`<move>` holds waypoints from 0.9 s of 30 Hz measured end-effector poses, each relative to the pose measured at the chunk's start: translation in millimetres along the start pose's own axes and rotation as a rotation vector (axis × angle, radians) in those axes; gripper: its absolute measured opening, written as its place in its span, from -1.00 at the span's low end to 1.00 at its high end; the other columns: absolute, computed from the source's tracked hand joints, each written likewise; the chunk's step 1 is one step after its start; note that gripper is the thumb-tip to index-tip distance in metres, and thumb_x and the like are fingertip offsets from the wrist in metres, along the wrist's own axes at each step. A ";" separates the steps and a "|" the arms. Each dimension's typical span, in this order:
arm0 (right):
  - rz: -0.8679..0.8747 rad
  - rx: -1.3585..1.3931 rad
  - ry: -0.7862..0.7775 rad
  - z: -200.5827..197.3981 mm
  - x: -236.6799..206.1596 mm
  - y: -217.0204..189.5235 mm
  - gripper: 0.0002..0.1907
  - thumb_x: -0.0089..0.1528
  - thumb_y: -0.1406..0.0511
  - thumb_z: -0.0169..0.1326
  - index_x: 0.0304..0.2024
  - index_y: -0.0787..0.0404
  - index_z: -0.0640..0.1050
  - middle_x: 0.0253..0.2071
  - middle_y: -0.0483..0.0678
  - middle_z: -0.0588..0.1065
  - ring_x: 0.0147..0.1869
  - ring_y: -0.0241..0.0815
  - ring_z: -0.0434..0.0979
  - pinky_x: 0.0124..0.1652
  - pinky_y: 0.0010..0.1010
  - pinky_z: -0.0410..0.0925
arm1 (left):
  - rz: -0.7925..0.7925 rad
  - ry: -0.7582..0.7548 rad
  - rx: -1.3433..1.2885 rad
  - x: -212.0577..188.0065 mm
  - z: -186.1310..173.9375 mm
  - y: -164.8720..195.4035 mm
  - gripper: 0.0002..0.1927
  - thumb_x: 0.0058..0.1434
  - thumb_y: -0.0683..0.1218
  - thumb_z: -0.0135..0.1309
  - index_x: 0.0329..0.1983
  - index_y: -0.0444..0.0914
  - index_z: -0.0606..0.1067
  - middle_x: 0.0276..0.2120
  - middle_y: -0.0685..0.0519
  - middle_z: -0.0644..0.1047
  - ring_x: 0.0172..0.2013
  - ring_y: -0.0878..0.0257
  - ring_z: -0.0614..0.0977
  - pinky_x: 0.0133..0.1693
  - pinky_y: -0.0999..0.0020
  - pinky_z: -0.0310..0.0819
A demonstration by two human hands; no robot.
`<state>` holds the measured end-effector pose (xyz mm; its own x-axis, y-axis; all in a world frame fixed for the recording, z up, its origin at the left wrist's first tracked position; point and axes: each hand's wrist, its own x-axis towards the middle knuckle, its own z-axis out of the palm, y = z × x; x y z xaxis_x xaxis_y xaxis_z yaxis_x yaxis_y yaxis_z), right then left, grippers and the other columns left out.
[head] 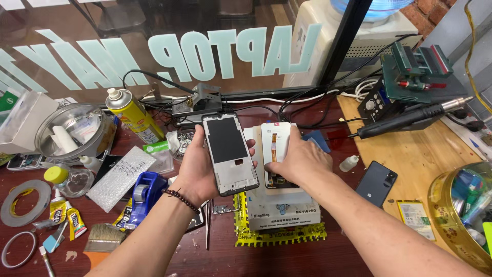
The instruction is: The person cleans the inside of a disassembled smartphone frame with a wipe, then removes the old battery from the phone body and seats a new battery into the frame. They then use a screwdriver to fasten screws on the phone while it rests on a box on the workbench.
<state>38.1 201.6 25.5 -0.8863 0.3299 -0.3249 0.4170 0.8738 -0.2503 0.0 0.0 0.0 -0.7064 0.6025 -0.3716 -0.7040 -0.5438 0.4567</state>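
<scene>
Head view: phone frame gripped by left hand, fingers wrapped round its edges, raised above heating plate. Right hand pressed flat on screen panel, fingertips spread, grasping nothing. Step judged: panel being readied for frame. Next move calls for careful alignment.

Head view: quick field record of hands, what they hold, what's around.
left hand: holds phone frame, raised above the bench
right hand: presses on screen panel
panel rests on: white heating pad
left of hands: blue tape dispenser, spray can, tape roll
right of hands: dark phone, hot-air handle, small bottle
</scene>
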 end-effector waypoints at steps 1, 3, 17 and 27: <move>0.007 -0.001 -0.007 -7.2 -1.3 3.1 0.09 -0.07 -0.06 0.42 0.37 0.02 0.17 0.08 0.10 0.54 0.18 0.09 0.56 0.09 -0.04 0.44 | -0.020 0.018 -0.001 2.8 5.6 -3.5 -0.10 0.27 0.55 -0.54 0.24 -0.13 0.43 0.05 -0.20 0.56 -0.01 -0.06 0.59 0.06 -0.18 0.45; 0.015 -0.003 -0.017 -19.9 -2.4 4.0 0.04 -0.07 -0.05 0.42 0.34 0.00 0.22 0.08 0.07 0.56 0.18 0.08 0.58 0.12 -0.05 0.43 | -0.054 0.054 -0.001 7.7 14.1 -7.5 -0.09 0.24 0.58 -0.54 0.22 -0.12 0.43 0.01 -0.17 0.58 -0.06 -0.05 0.60 0.03 -0.16 0.47; 0.152 0.625 0.029 -16.2 22.5 29.5 -0.28 -0.03 0.27 0.42 0.15 0.31 0.46 -0.03 0.08 0.61 -0.03 -0.11 0.68 -0.08 -0.25 0.52 | -0.175 0.056 0.064 8.1 35.6 10.9 -0.09 0.27 0.55 -0.53 0.22 -0.16 0.46 -0.11 -0.09 0.62 -0.15 0.02 0.65 -0.08 -0.05 0.55; 0.033 1.301 -0.128 -10.5 39.5 51.6 -0.78 0.25 0.24 0.16 -0.13 0.23 0.53 -0.35 -0.19 0.55 -0.35 -0.33 0.47 -0.36 -0.43 0.28 | -0.168 0.045 0.049 10.8 19.8 20.0 -0.10 0.27 0.57 -0.53 0.20 -0.16 0.42 -0.11 -0.18 0.58 -0.13 -0.05 0.64 -0.06 -0.05 0.54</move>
<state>22.5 263.5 9.3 -0.8766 0.2453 -0.4140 0.3901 -0.1415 -0.9098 -20.2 7.2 21.1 -0.5823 0.6551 -0.4815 -0.8090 -0.4080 0.4232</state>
